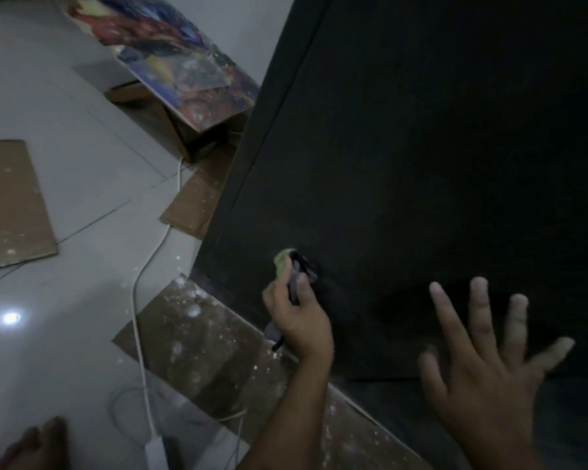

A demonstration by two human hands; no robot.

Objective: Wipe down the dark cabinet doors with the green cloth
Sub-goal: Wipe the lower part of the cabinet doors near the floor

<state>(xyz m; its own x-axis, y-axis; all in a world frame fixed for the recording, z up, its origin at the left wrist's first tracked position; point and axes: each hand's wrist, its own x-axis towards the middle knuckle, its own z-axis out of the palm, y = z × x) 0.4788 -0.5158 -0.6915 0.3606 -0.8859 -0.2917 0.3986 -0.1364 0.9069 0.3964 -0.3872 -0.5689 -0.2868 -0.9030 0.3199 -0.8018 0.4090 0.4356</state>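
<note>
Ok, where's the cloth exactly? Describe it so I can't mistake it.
Start at the dark cabinet door filling the right of the view. Near its lower left corner the left hand grips a bunched cloth against the door. Its pale green tip poking out above the hand is the only green here, unlike the brown cardboard and white cable on the floor.

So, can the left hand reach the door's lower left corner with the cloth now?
Probably yes. The left hand holds the cloth at the door, near that corner, and nothing stands on the dark surface between them. The right hand is open on the other side.
</note>
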